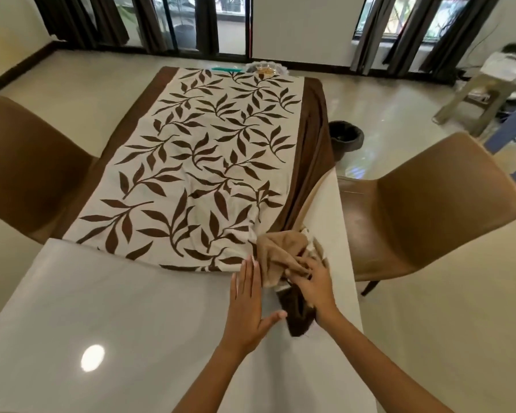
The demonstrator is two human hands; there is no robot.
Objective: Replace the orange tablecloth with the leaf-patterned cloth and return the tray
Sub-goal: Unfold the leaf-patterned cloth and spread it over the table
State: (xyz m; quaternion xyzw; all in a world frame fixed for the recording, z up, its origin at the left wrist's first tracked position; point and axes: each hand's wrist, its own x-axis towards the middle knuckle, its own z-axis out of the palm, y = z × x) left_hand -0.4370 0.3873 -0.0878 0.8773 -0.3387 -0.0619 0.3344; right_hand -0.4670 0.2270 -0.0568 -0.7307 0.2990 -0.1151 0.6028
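A: Head view, item one: leaf-patterned cloth [197, 162]?

B: It lay spread over the far part of the bench [131, 308], long axis running away from the person, near edge short of the bare near end. Its near right corner was bunched, tan underside showing.

A: Item two, the hands?

B: Right hand [312, 286] sat on that bunched corner, fingers curled into the folds, apparently gripping it; blur kept me from being sure. Left hand [249, 302] lay flat beside it, fingers straight, holding nothing, just left of the bunch.

A: Which hand was nearer the cloth?

B: The right, already on it. The slack lay toward the near right bench corner.

A: Tray?

B: Possibly the object at the far end [264, 70], beyond the cloth.
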